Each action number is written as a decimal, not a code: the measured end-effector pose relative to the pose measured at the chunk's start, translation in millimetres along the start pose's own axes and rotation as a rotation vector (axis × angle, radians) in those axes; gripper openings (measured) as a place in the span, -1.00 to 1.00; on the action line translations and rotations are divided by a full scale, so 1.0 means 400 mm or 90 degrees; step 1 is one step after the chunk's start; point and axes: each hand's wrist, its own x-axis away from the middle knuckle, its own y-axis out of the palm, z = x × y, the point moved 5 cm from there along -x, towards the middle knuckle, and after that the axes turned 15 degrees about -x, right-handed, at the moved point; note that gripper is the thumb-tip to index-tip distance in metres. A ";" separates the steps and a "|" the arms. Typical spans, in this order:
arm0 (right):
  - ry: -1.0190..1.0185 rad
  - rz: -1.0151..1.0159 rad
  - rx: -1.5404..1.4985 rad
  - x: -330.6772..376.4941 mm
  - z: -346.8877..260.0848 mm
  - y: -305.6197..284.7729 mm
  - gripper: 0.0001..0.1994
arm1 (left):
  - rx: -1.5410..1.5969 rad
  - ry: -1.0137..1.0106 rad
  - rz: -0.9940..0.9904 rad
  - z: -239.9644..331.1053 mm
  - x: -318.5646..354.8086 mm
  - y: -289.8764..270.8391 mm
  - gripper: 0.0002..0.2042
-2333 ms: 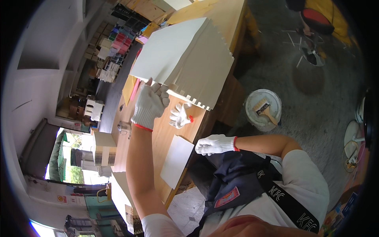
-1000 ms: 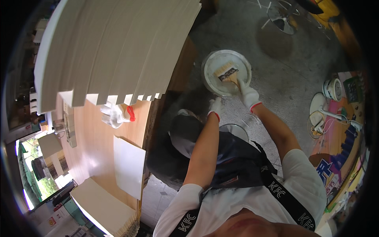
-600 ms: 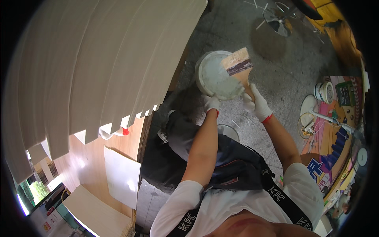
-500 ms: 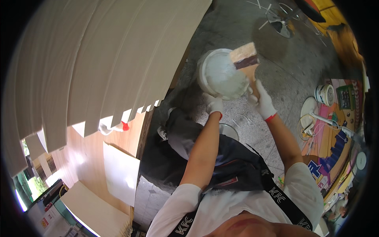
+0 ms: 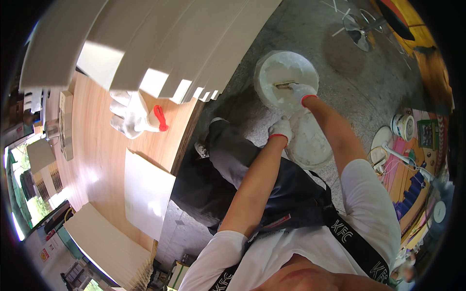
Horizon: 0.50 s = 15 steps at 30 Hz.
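Observation:
A white bucket (image 5: 260, 83) stands on the floor, its top uncovered and whitish paste or liquid inside. My gloved right hand (image 5: 304, 91) reaches over its near right rim, closed on a brush (image 5: 285, 86) that dips into the bucket; the bristles are mostly hidden. Nearer to me, a round, white-smeared lid (image 5: 310, 141) is beside the bucket. At the lid's upper left edge, my gloved left hand (image 5: 281, 129) is closed, its fingers curled on the rim.
On the left, pale panels (image 5: 160, 43) overhang a wood-grain table (image 5: 97, 165). A white glove (image 5: 128, 115) with a red cuff and a white sheet (image 5: 148, 194) lie there. At right are a small tub (image 5: 403, 127), a stand fan (image 5: 383, 145) and a metal stool base (image 5: 358, 33).
The lid has come off the bucket toward me with my left hand. My right hand has moved the brush from raised beside the bucket down into it. The view has shifted slightly.

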 end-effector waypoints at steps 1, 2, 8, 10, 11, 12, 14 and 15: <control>0.028 -0.007 0.023 -0.012 -0.001 0.029 -0.62 | 0.004 -0.007 0.001 -0.003 -0.005 0.007 -0.28; 0.019 0.014 0.081 -0.036 0.063 0.085 -0.63 | -0.004 0.001 -0.001 0.011 -0.006 0.013 -0.28; -0.062 -0.148 0.068 -0.037 0.104 0.063 -0.55 | -0.017 0.000 -0.017 -0.003 -0.011 0.028 -0.26; -0.064 -0.156 -0.261 0.025 0.091 -0.032 -0.55 | -0.007 -0.001 -0.014 -0.013 -0.013 0.006 -0.26; -0.057 -0.158 -0.428 0.073 0.088 -0.079 -0.54 | 0.001 -0.001 -0.011 -0.014 -0.016 0.009 -0.26; -0.022 -0.188 -0.562 0.111 0.100 -0.107 -0.55 | 0.004 0.004 -0.008 -0.008 -0.015 0.009 -0.26; 0.038 -0.231 -0.777 0.193 0.106 -0.157 -0.57 | 0.006 0.001 -0.032 -0.008 -0.014 0.007 -0.24; 0.064 -0.241 -0.856 0.245 0.096 -0.192 -0.58 | 0.005 0.004 -0.043 -0.004 -0.013 0.002 -0.23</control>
